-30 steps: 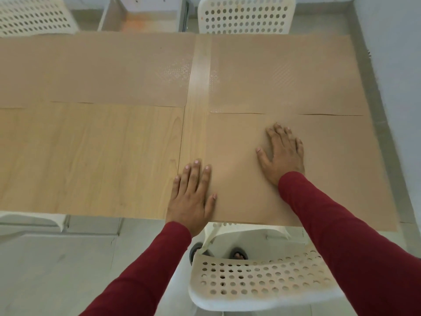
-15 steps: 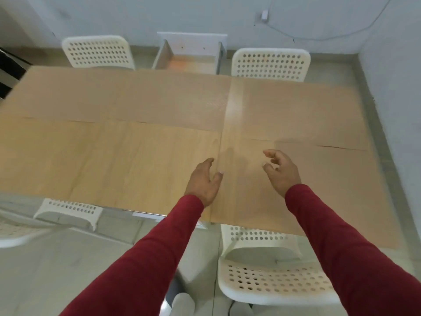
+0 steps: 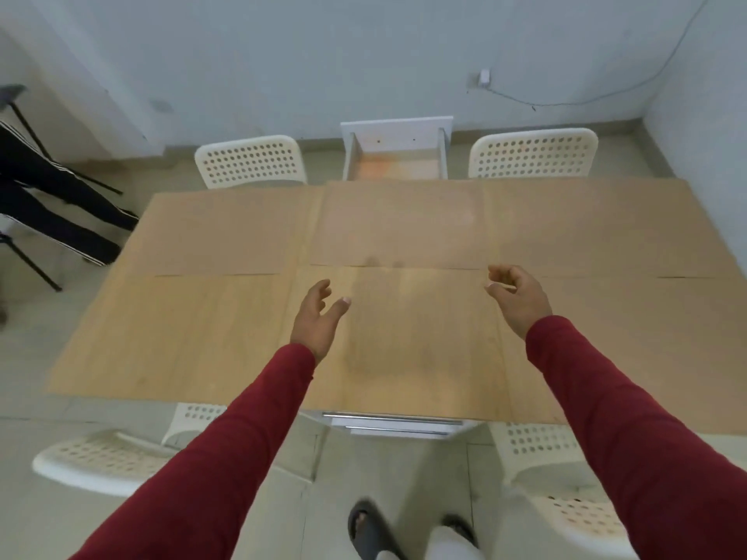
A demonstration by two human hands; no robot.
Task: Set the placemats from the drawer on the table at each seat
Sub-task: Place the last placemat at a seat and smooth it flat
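Observation:
Thin brown placemats lie flat on the light wooden table (image 3: 210, 337). One placemat (image 3: 230, 232) covers the far left, another placemat (image 3: 598, 228) the far right, and a third placemat (image 3: 646, 357) the near right. My left hand (image 3: 319, 317) hovers over bare wood near the table's middle, fingers apart and empty. At the left edge of the near-right mat, my right hand (image 3: 519, 301) is raised with loosely curled fingers and holds nothing. Beyond the table's far edge an open white drawer (image 3: 396, 133) shows only its orange-tinted bottom.
White perforated chairs stand at the far left (image 3: 250, 161), far right (image 3: 533, 153), near left (image 3: 105, 458) and near right (image 3: 566, 503). Metal drawer handles (image 3: 392, 422) show under the near edge. Black trousers (image 3: 52, 196) hang on a rack at left. My sandalled foot (image 3: 364, 527) is on the tiled floor.
Both hands have lifted off the near-right placemat, where they lay flat, and now hover apart. The view has pulled back and shifted left, taking in the whole table.

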